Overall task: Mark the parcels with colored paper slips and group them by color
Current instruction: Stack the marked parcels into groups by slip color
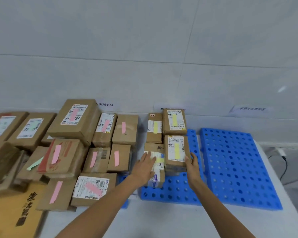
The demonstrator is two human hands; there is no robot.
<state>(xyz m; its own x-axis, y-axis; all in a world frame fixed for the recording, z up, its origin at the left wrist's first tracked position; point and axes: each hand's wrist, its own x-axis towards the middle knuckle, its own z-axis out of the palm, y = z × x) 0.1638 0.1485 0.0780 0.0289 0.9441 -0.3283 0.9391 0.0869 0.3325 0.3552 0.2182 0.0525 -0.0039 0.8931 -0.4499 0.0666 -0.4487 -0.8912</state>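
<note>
Cardboard parcels lie on blue perforated pallets. Several parcels with pink slips (95,188) fill the middle. Parcels with green slips (31,127) sit at the far left. A yellow-slip group stands right of centre: two at the back (175,121) and two in front. My left hand (144,166) rests flat, fingers straight, on the front left yellow-slip parcel (156,167). My right hand (192,164) touches the right side of the taller front yellow-slip parcel (176,151); its fingers partly wrap the box edge.
A bare blue pallet (234,167) lies to the right on white sheeting. A large yellow-brown box (15,213) with black characters sits at the bottom left. Paper signs (249,109) hang on the wall behind. A black cable (285,164) runs on the floor at right.
</note>
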